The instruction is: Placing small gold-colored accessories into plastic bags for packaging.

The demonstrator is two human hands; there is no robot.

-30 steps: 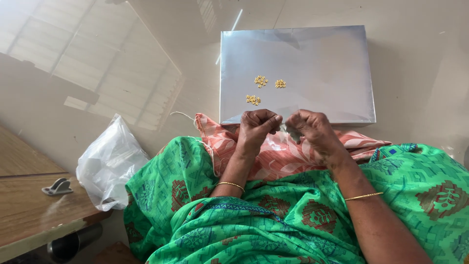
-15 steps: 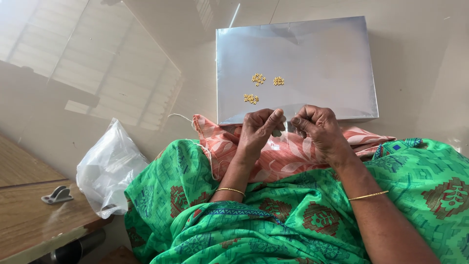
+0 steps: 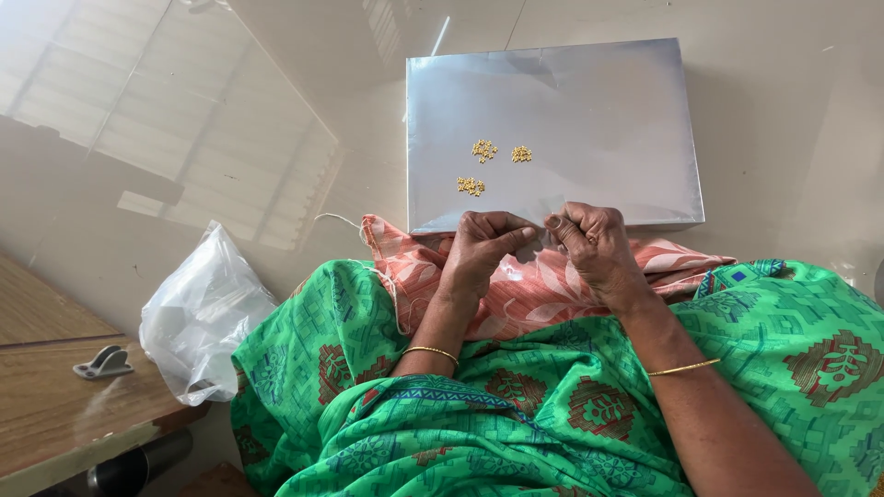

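My left hand (image 3: pixel 483 244) and my right hand (image 3: pixel 594 244) are held close together over an orange patterned cloth (image 3: pixel 516 281) on my lap, fingers curled and thumb tips almost touching, pinching something too small to make out. Just beyond them a silver foil-covered board (image 3: pixel 626 120) lies on the floor. On it sit three small clusters of gold beads (image 3: pixel 484 149). A thin white thread (image 3: pixel 336 219) trails from the cloth's left edge. Both wrists wear thin gold bangles.
A crumpled clear plastic bag (image 3: pixel 198 317) lies on the floor to the left. A wooden table corner (image 3: pixel 55 405) with a small grey metal piece (image 3: pixel 103 363) fills the lower left. Green patterned fabric (image 3: pixel 552 414) covers my lap. The floor is glossy pale tile.
The view has shifted slightly; my hands stay together in the same spot with only small finger movement. The beads on the board have not moved.
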